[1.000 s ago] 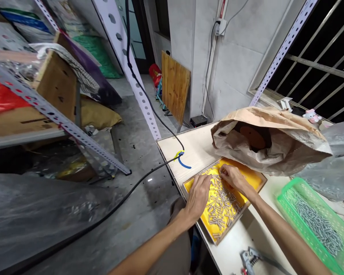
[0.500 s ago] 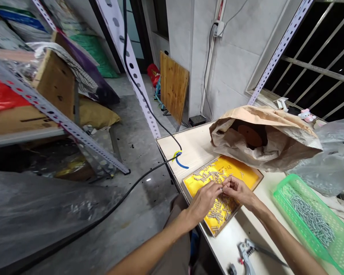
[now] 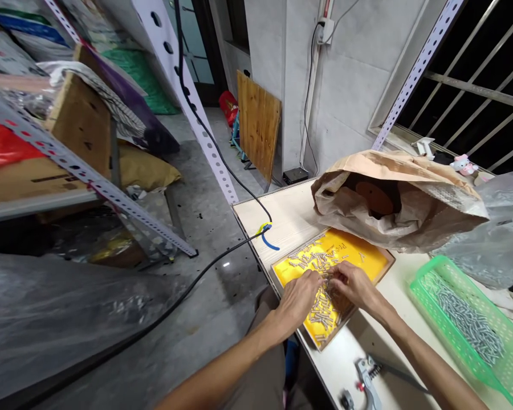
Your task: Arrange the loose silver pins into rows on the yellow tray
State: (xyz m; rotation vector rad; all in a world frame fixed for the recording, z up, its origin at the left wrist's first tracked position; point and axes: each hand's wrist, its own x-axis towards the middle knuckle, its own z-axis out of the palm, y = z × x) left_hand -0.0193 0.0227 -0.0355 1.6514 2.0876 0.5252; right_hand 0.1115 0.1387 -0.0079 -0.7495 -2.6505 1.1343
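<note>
Over a shallow yellow-lined tray (image 3: pixel 375 257) my two hands work close together, just above many loose small metal pins or screws (image 3: pixel 320 316). My left hand (image 3: pixel 300 299) is bent with its fingers closed toward the tray's middle; its fingertips are partly hidden. Beside it, my right hand (image 3: pixel 354 286) has its thumb and fingers drawn together in a pinch. Whatever lies between the fingertips of either hand is too small to make out. The metal pieces lie scattered on the yellow lining around both hands.
A green plastic basket (image 3: pixel 436 330) of silvery screws (image 3: pixel 470 324) stands at right. Behind the tray lies an open brown paper bag (image 3: pixel 436 228). Grey hand pliers (image 3: pixel 370 381) rest near the front edge. A black cable (image 3: pixel 214 266) crosses to the table's left corner.
My hands have drawn slightly apart at the fingertips and sunk closer to the metal pieces. The view has shifted slightly.
</note>
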